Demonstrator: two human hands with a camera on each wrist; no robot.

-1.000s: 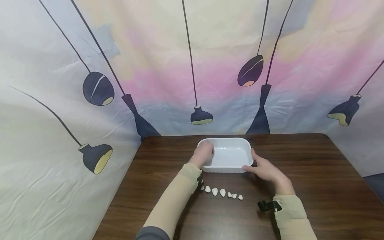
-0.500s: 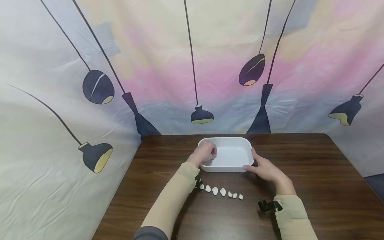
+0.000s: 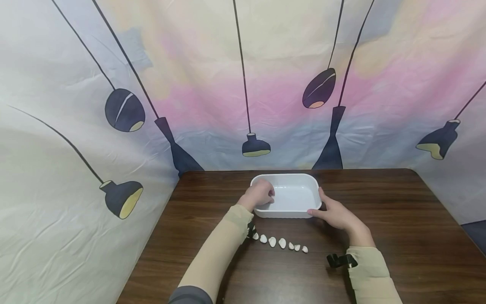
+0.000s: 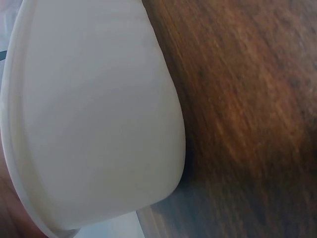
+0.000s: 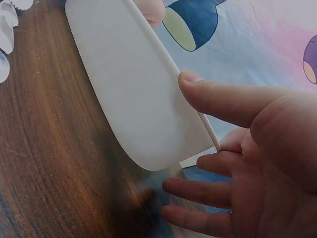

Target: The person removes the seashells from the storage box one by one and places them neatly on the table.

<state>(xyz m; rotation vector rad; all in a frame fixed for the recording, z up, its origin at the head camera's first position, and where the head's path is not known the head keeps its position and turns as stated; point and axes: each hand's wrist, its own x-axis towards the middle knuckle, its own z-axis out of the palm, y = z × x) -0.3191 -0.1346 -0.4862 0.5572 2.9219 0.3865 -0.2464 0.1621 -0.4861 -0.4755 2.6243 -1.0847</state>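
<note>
A white rectangular dish with rounded corners stands toward the far edge of the table. At its right front corner my right hand grips the rim, the thumb on the front side and the index finger round the end. The other fingers reach out loosely below. Over the dish's left end, my left hand dips inside with curled fingers. Whether anything is between its fingertips is hidden. In front of the dish lies a row of several small white shells, the leftmost partly behind the left wrist's black camera mount.
The brown wooden table extends to both sides of the dish. Behind it hangs a pastel cloth printed with dark lamps. A black camera mount juts from the right wrist.
Over the last second my left hand has shifted slightly to the right inside the dish, then stayed nearly still. The right hand keeps its grip, and the shell row looks unchanged.
</note>
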